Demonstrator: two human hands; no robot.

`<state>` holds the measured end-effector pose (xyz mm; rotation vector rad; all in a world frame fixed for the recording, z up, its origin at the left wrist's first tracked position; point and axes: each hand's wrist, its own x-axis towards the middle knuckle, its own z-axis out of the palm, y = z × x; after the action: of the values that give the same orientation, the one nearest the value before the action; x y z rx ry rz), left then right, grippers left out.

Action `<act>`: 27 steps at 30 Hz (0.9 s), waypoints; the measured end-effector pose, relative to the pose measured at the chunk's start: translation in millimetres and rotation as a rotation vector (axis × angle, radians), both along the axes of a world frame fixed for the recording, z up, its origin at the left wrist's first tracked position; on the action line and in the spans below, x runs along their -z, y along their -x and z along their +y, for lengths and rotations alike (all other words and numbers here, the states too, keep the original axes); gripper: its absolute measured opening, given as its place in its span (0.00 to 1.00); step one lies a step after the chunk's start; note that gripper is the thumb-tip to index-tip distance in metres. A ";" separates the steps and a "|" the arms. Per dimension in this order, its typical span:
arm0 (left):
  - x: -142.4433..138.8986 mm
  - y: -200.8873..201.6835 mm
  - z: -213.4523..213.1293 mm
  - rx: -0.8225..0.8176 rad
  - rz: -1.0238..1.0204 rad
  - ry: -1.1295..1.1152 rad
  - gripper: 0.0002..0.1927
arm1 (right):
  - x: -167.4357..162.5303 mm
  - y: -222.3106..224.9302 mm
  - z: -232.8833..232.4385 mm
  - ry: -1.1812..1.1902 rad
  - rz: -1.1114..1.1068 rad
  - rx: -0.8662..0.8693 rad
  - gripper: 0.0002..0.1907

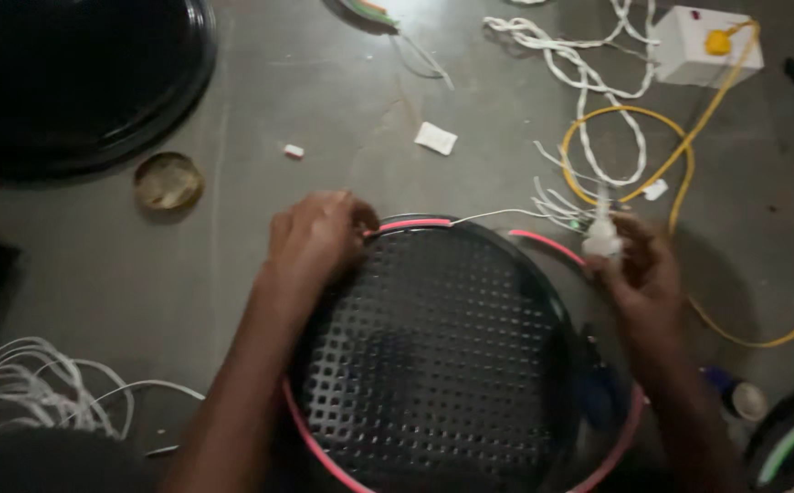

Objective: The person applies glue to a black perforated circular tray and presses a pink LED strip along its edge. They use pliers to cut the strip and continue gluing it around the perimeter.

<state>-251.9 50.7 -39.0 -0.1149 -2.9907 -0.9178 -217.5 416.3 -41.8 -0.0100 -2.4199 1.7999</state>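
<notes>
A round black perforated panel [442, 356] lies in front of me, with a glowing pink strip [415, 224] running around its rim. My left hand [316, 236] presses the pink strip at the panel's upper left edge, fingers closed on it. My right hand [639, 269] grips a small white connector [601, 239] at the panel's upper right edge. A thin white wire [497, 215] runs from the strip's end toward that connector.
On the grey floor are a white box [703, 46] with a yellow cable [689, 155], twisted white cords [588, 82], a white wire bundle [22, 393] at lower left, a big black round frame [77, 82], a small round lid [168, 181] and paper scraps [436, 138].
</notes>
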 end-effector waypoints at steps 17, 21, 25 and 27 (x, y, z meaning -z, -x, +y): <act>-29.9 25.8 28.6 0.014 -0.333 0.212 0.14 | 36.3 24.3 29.9 -0.023 -0.084 0.037 0.15; -29.5 28.2 29.7 -0.007 -0.360 0.199 0.14 | 33.2 26.3 32.7 -0.072 -0.065 0.078 0.16; -29.0 28.8 29.9 -0.010 -0.362 0.200 0.15 | 32.2 26.3 35.1 -0.036 -0.081 0.060 0.18; -29.1 28.4 29.6 -0.009 -0.364 0.199 0.15 | 34.1 26.4 34.9 -0.060 -0.079 0.043 0.18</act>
<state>-280.3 80.3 -9.9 0.0731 -3.4093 -0.7036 -243.9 451.2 -75.9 -0.1283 -2.5059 1.7399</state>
